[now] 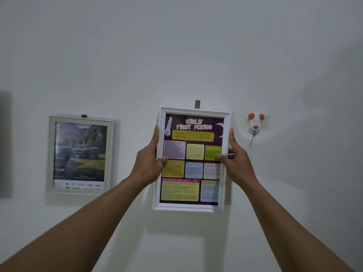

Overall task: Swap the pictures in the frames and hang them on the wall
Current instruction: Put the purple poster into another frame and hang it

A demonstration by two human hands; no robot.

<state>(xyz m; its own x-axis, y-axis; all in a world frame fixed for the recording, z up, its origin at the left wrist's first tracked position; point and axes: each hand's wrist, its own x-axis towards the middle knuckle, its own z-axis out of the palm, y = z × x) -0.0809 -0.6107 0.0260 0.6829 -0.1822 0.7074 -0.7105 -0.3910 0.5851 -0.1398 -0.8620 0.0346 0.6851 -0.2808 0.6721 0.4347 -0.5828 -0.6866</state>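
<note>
On wall (176, 46), two frames, grey frame (51, 154), white frame (188, 207) (left hand (149, 163), right hand (238, 161) gripping)

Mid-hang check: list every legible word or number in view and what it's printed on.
"GIRLS' FIRST PERIOD": title of the purple poster in the white frame.
"CAB": lower left of the car picture in the grey frame.
Coloured text boxes on the purple poster, and the car picture's small print and logos: too blurred to read.

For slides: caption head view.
Left hand and right hand hold a white-framed purple poster against the wall, beside a grey-framed truck picture.
</note>
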